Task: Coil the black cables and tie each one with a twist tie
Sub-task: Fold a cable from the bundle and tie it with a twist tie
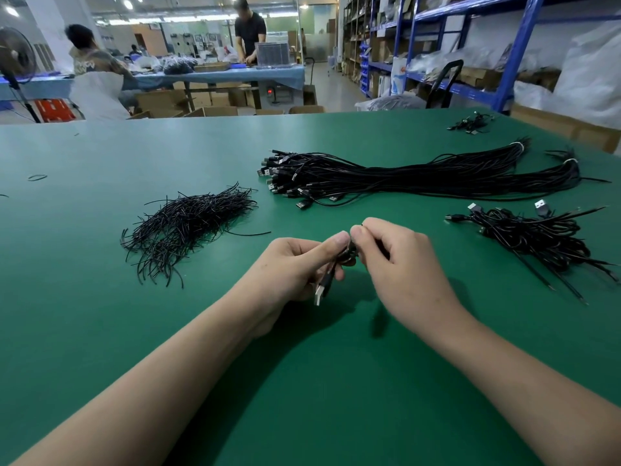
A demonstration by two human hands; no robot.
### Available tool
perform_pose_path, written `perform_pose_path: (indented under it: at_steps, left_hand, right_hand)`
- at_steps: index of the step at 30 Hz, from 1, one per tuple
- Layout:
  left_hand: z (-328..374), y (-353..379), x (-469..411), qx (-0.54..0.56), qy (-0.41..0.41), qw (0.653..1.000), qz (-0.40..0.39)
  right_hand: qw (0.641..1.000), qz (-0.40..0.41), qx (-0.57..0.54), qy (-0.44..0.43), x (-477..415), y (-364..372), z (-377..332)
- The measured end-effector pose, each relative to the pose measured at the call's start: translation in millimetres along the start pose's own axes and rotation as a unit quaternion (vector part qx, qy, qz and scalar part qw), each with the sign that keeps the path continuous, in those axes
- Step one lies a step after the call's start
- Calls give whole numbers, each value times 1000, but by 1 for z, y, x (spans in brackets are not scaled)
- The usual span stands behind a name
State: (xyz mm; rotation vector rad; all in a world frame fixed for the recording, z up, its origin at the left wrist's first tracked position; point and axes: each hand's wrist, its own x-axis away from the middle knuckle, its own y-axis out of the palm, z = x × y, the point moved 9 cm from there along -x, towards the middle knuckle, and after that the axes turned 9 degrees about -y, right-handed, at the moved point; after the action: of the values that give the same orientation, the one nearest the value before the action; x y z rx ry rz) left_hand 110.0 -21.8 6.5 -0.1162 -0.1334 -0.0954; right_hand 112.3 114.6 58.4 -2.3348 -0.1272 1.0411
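Pinched between left hand (295, 264) and right hand (396, 260) over the green table (100, 297): coiled cable (346, 255), long axis slanting, USB plug (321, 292) pointing down toward the wearer (coil mostly hidden by fingers (336, 243)). Left, twist-tie pile (188, 227); beyond, straight cable bundle (403, 173); right, cable heap (537, 237)

Most of the coiled cable (346, 255) is hidden: the left hand (295, 264) curls round its lower part and the right hand (400, 260) pinches its top, so only a dark sliver and the plug (319, 294) show. A thin dark tip (362, 224) above the right forefinger is too small to tell as tie or cable end. Both forearms are cut off by the bottom edge. The far heap (470, 124) and the small ring (37, 177) on the table (100, 156) are too small to identify.
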Motion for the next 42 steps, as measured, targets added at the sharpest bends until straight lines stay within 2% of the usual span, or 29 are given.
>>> perform_pose_path:
  at_steps: [5, 10, 12, 14, 16, 20, 22, 24, 25, 26, 28, 29, 31, 33, 35, 38, 42]
  left_hand:
    - [1, 4, 2, 2, 1, 1000, -16]
    - [4, 1, 4, 7, 11, 1000, 12]
    - [11, -1, 8, -14, 41, 998, 40]
    - [23, -4, 12, -69, 104, 989, 82]
    - [37, -7, 20, -164, 181, 959, 141]
    - [63, -1, 45, -337, 335, 845, 244]
    - [71, 4, 55, -378, 394, 794, 266]
    - [72, 7, 57, -403, 407, 773, 273]
    - [71, 6, 54, -398, 390, 786, 268]
    - [68, 2, 49, -371, 358, 817, 257]
    - [54, -9, 35, -251, 266, 905, 219]
    - [44, -12, 27, -188, 212, 940, 191]
    - [23, -5, 12, -98, 102, 985, 99]
    - [8, 7, 7, -31, 21, 999, 15]
    - [3, 10, 5, 11, -5, 1000, -15]
    - [5, 6, 5, 18, 10, 1000, -7]
    - [17, 1, 10, -45, 67, 996, 49]
  right_hand:
    - [1000, 2, -8, 22, 1, 2, 4]
    - [999, -8, -13, 30, 0, 2, 4]
    - [997, -17, -36, 69, 1, 7, 12]
    - [983, -27, -118, 142, 6, 15, 24]
    - [952, -34, -218, 214, 13, 24, 33]
    - [890, -45, -350, 290, 20, 35, 36]
    - [877, -51, -370, 303, 21, 38, 36]
    - [891, -49, -345, 289, 19, 35, 37]
    - [912, -39, -312, 262, 15, 29, 36]
    - [938, -25, -267, 221, 10, 21, 34]
    - [978, 7, -168, 125, 1, 4, 24]
    - [988, 18, -127, 86, -2, -1, 18]
    - [997, 29, -61, 25, -2, -8, 6]
    - [999, 18, -21, -16, -1, -7, -5]
    - [1000, 5, -8, -25, -1, -4, -7]
    - [999, -11, -42, 7, -2, 2, 1]
    - [979, -18, -168, 111, 4, 14, 20]
